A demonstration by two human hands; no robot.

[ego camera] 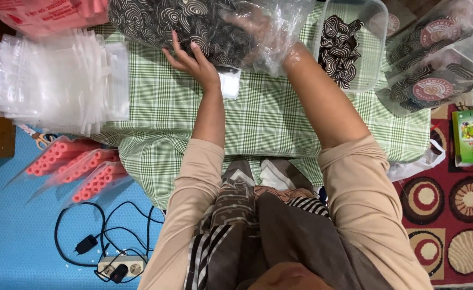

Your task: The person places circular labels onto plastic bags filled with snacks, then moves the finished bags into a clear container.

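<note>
While pressed against the near edge of the big clear bag of swirl snacks [193, 24], left hand [193, 62] with fingers spread, clamped on nothing. Right hand [258, 27] buried inside that crinkly bag at the far end of the green checked cloth [258, 115], grip blurred by plastic, cannot tell. Bag's length lying left to right, directly ahead of both hands.

Layout on the cloth

The big bag [193, 24] lies at the far edge; the stack of small bags [59, 80] left, the container [352, 45] right.
</note>
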